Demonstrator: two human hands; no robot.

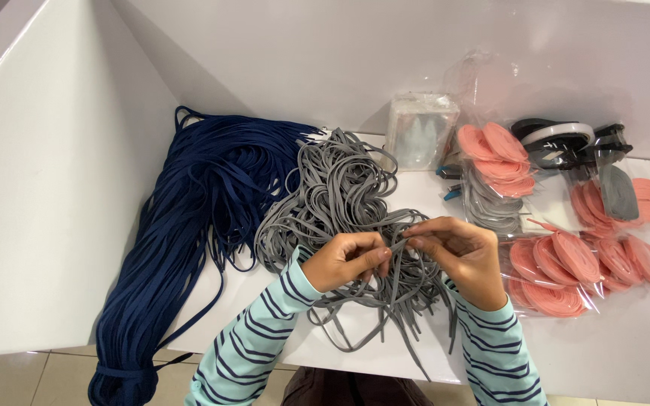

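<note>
A tangled heap of grey flat laces [340, 192] lies on the white table [633, 346] in front of me. My left hand [346, 260] and my right hand [460, 254] meet over the heap's near side. Both pinch grey lace strands between thumb and fingers, with the fingertips almost touching. Loose grey ends hang over the table's front edge below my hands. Both sleeves are teal with dark stripes.
A big bundle of navy blue laces [189, 225] drapes off the table's left side toward the floor. Clear bags of coiled pink laces [566, 267] and grey, black and white ones [558, 143] lie at the right. A small clear packet [420, 131] leans on the back wall.
</note>
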